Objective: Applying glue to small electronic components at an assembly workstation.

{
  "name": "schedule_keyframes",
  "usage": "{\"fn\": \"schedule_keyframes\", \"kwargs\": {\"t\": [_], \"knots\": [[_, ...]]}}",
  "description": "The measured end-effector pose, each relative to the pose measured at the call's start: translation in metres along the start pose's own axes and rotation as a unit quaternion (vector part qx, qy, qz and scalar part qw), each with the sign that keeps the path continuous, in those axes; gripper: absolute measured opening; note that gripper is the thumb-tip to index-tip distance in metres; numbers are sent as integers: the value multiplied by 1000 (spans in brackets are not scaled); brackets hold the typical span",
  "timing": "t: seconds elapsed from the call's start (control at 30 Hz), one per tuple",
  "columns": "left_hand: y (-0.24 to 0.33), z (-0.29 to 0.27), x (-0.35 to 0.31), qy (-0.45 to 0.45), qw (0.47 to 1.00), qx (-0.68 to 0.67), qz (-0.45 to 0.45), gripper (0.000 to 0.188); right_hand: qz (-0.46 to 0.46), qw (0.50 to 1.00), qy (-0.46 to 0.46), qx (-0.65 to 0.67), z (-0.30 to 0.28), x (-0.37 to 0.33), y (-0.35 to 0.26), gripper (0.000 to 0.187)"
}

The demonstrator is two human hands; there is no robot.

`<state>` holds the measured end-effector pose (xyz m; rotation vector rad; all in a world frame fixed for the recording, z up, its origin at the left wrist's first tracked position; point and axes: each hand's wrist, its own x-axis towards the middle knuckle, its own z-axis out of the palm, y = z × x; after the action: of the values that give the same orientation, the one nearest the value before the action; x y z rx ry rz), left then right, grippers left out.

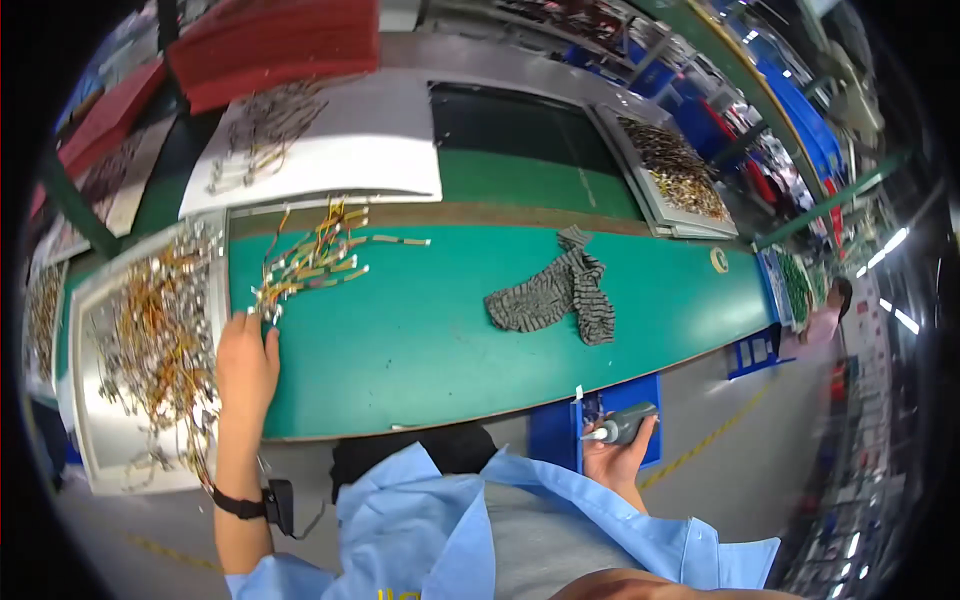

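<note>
My left hand (247, 367) is at the left end of the green tabletop. Its fingers and thumb close around the gathered ends of a bundle of wire harnesses (318, 258), whose yellow, red and brown leads with white connectors fan out away from me; the fingertips are partly hidden. Beyond the table's near edge, my right hand (614, 462) is wrapped round a dark squeeze bottle (630, 423) with a white nozzle pointing left. Between the hands, farther back, a crumpled grey-and-black striped cloth (556, 291) lies on the green tabletop (400, 345).
Beside my left forearm, a white tray (95, 400) holds many tangled harnesses. More wires lie on a white board (345, 150) at the back and in a tray (640, 195) at back right. A tape roll (719, 260) sits on the right; a blue bin (553, 437) stands below the edge.
</note>
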<state>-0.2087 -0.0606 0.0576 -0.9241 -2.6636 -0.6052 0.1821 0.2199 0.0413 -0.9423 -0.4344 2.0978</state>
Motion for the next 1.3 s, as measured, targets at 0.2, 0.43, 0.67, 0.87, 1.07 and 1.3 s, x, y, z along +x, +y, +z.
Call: {"fn": "schedule_keyframes", "kwargs": {"t": [0.2,0.43,0.67,0.87,1.07,1.3], "knots": [[-6,8,-10,5,1000,-8,22,13,-160,981,-109,25,49,5,53,63],[-19,27,-6,-29,999,14,37,16,-20,956,-291,44,125,17,64,68],[-1,-1,3,-58,988,-125,-76,18,69,954,-288,43,156,36,65,64],[30,-1,-1,7,872,-456,-176,17,52,967,-237,79,152,51,64,65],[85,37,-21,-51,978,-198,-44,21,110,972,-132,159,141,62,61,62],[159,38,-15,-80,963,-238,99,42,369,899,-3,235,141,47,86,62]]}}
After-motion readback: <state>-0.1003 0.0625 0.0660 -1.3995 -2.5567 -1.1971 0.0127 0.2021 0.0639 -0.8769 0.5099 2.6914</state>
